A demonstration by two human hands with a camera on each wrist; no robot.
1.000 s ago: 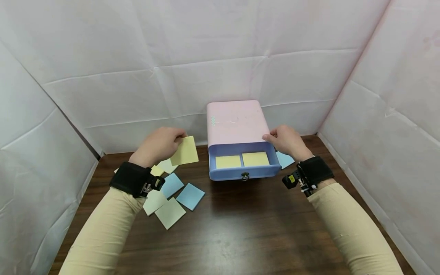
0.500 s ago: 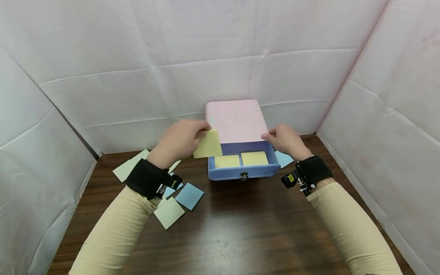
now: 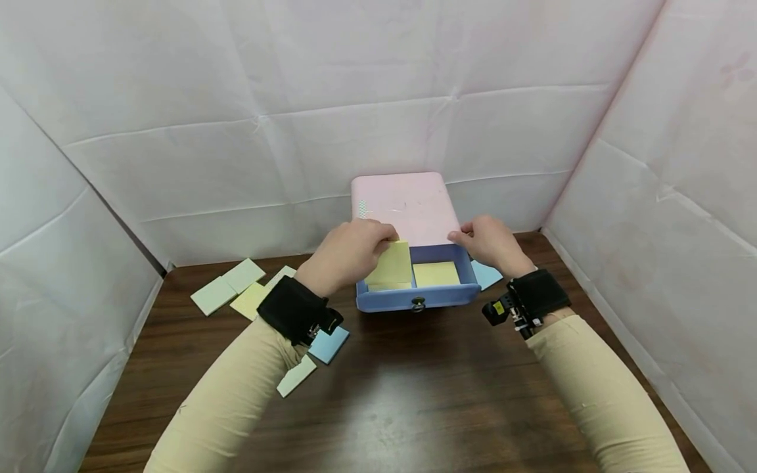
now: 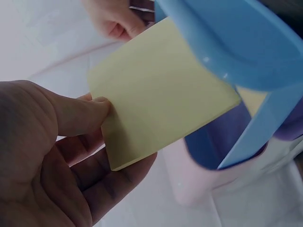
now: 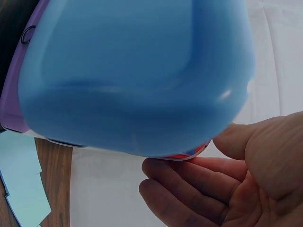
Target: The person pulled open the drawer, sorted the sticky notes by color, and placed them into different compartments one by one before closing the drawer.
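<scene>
The left hand (image 3: pixel 349 253) pinches a yellow pad (image 3: pixel 391 263) between thumb and fingers, holding it tilted over the left half of the open blue drawer (image 3: pixel 416 297). The right hand (image 3: pixel 487 242) grips the front right corner of the pink box (image 3: pixel 405 207) above the drawer. Another yellow pad (image 3: pixel 436 273) lies in the drawer's right half. Loose pads (image 3: pixel 227 286) lie on the worktop (image 3: pixel 414 387), left of the drawer.

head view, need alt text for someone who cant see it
A person's left hand holds a yellow sticky pad over the left side of an open blue drawer in a pink box. The right hand grips the box's right front corner, and more pads lie on the brown table.
</scene>
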